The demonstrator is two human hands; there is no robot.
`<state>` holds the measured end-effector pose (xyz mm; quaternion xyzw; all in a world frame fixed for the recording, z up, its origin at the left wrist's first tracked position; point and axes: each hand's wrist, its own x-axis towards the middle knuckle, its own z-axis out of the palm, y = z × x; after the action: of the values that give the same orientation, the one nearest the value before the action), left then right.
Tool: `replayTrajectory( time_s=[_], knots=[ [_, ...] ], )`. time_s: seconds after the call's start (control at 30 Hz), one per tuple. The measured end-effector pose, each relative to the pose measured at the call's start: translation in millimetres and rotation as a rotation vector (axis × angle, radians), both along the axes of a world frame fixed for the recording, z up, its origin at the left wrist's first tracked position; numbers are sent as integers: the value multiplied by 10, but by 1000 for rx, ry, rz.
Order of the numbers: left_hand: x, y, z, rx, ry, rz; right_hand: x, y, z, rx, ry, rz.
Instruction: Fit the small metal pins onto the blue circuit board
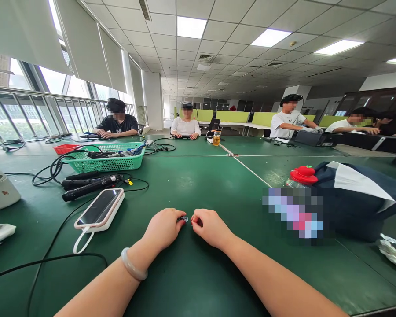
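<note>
My left hand (pixel 165 228) and my right hand (pixel 210 227) rest on the green table (pixel 191 185), knuckles up, fingertips almost meeting. Between them sits a tiny dark part (pixel 183 219) with a light face. Both hands pinch it, the left from its left end, the right from its right end. The part is too small to name. A pale bangle (pixel 133 265) circles my left wrist.
A phone on a white power bank (pixel 100 209) lies left of my hands, with black handles (pixel 89 185), cables and a green basket (pixel 105 159) behind. A red-capped bottle (pixel 302 177) and dark bag (pixel 356 198) sit right. Several people sit at the far side.
</note>
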<state>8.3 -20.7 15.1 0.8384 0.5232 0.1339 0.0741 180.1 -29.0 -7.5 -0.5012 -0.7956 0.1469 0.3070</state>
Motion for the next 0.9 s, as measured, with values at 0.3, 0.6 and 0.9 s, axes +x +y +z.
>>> replayTrajectory(
  time_s=[0.3,0.6,0.9],
  knots=[
    [12,-18,22,8,-15,-41,4,3,15,-3,24,35],
    [9,6,3,23,-36,-80,16,16,22,-1,73,-16],
    [22,33,-26,18,-119,-93,2,23,-18,5,67,-19]
  ],
)
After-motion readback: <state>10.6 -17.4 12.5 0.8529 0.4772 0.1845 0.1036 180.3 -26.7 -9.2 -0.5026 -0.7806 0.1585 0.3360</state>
